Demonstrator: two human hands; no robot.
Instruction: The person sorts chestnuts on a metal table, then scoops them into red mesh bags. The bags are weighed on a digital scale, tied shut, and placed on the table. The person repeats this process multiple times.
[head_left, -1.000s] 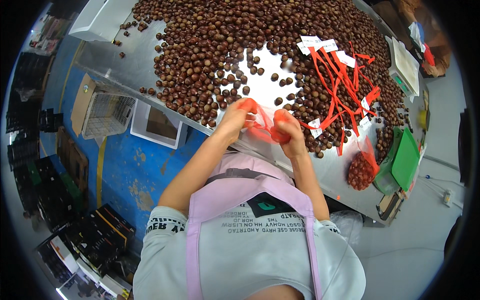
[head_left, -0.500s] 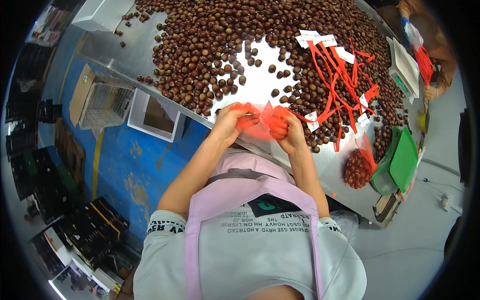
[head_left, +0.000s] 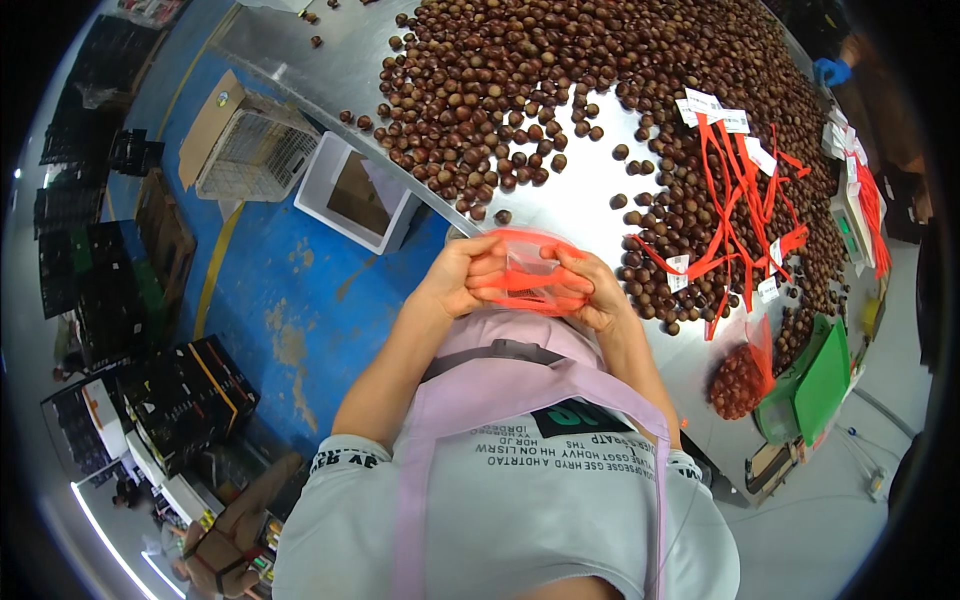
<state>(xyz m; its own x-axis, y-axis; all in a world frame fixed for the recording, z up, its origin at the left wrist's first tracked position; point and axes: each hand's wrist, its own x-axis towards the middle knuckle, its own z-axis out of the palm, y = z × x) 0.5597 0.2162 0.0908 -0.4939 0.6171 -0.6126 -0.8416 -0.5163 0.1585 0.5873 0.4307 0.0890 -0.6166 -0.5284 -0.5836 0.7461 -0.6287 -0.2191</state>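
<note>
Red mesh bag point(head_left: 532, 282) is stretched crosswise between left hand point(head_left: 460, 274) and right hand point(head_left: 596, 287), its sides pinched by both.

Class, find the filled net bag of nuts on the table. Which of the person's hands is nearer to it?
Right. In the picture, the right hand is up and left of the filled net bag; the left hand is farther left, beyond the right hand.

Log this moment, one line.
left grip: on red mesh bag | right grip: same bag | bag: stretched between both | ahead: brown nuts, metal table
</note>
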